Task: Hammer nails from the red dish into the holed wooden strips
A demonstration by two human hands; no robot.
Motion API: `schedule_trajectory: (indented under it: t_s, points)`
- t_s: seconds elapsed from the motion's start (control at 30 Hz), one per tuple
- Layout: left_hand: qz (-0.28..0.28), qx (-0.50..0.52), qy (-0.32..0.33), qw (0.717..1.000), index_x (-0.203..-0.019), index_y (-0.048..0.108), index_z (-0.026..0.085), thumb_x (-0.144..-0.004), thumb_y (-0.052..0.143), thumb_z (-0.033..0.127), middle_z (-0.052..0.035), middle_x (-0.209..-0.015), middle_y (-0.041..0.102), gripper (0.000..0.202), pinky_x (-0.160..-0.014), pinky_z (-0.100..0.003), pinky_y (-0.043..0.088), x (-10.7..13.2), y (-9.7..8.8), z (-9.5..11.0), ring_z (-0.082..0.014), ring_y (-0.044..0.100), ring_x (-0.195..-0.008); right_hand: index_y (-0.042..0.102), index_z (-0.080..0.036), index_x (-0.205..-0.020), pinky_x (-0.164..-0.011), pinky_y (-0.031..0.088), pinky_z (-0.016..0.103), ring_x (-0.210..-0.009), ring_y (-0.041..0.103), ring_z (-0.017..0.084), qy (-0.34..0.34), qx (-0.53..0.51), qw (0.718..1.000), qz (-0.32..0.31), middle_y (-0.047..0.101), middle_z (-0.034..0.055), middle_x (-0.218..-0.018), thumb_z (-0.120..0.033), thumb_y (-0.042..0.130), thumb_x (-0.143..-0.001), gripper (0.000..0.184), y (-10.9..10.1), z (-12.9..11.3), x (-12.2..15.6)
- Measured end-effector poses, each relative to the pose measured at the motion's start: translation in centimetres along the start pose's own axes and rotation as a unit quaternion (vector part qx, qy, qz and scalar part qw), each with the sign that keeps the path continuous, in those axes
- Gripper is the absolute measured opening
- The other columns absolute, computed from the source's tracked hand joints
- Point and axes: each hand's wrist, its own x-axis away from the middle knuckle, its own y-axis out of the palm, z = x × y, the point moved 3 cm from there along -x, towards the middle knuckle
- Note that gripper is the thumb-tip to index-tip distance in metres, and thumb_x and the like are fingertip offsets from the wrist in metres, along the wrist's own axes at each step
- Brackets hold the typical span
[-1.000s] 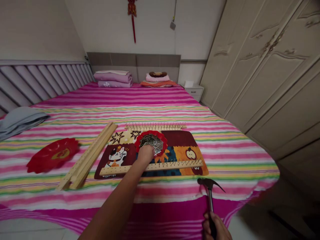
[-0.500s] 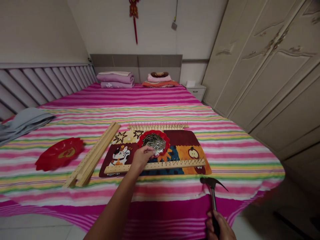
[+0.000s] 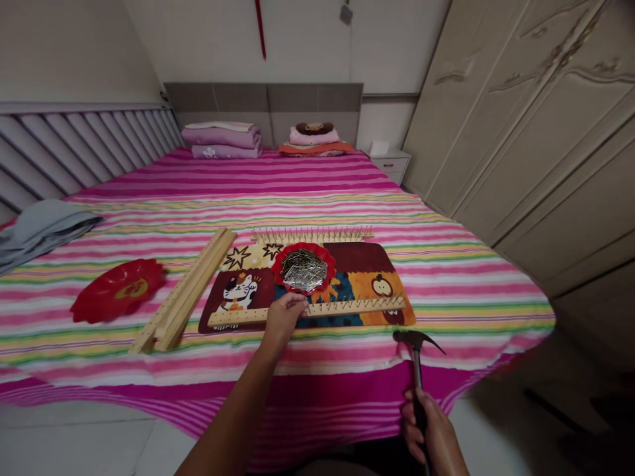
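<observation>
My left hand [image 3: 284, 318] is over the near wooden strip [image 3: 238, 317], its thumb and fingertips pinched on what looks like a nail, mostly hidden. To the right of those fingers, a row of nails stands in the strip; to the left are bare drilled holes. Just beyond lies a red scalloped bowl [image 3: 328, 281] heaped with loose nails [image 3: 303, 270]. My right hand [image 3: 430, 426] is wrapped round the dark handle of a claw hammer [image 3: 415, 344], its head up near the bed's front edge. Under the strip and bowl is a patterned mat [image 3: 354, 254].
Behind the mat lies another wooden strip [image 3: 312, 236] full of upright nails. Left of it are stacked wooden strips [image 3: 191, 284] and a red dish [image 3: 119, 291]. Grey cloth [image 3: 49, 228] lies on the striped bed. A wardrobe [image 3: 520, 132] flanks the right side.
My left hand has moved from the bowl of nails toward me, down to the wooden strip. My right hand still holds the hammer, and the view has tilted slightly downward.
</observation>
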Motion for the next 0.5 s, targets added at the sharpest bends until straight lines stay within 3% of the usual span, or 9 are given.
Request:
schedule_trajectory:
  t_s: [0.5]
  points:
    - [0.002, -0.144, 0.096, 0.985, -0.073, 0.063, 0.019, -0.069, 0.06, 0.03, 0.0041, -0.058, 0.061, 0.013, -0.057, -0.02, 0.045, 0.36, 0.85, -1.04, -0.0102, 0.056, -0.055, 0.052, -0.019, -0.085, -0.026, 0.023, 0.015, -0.034, 0.031, 0.005, 0.004, -0.007, 1.0, -0.009, 0.044, -0.0084, -0.052, -0.061, 0.064, -0.066, 0.048, -0.37, 0.34, -0.37]
